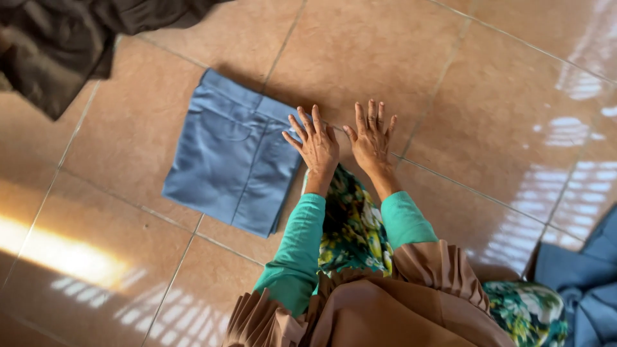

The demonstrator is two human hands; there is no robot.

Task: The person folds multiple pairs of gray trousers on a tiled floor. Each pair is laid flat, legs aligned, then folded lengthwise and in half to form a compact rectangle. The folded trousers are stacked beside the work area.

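Folded blue trousers [232,157] on tile floor [488,115], at 9 o'clock of hands. Left hand [316,149] splayed flat, touching trousers' edge; right hand [371,142] splayed, empty. Best pressed flat, creases smoothed outward.

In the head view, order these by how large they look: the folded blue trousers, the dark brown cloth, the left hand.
1. Folded blue trousers.
2. Dark brown cloth, though the frame cuts it off, so this is unsure.
3. Left hand, clearly smallest.

Left hand [316,146]: flat, palm down, fingers spread, arm extended forward in a teal sleeve. Right hand [371,140]: likewise flat and splayed, just beside the left, wrists near parallel.
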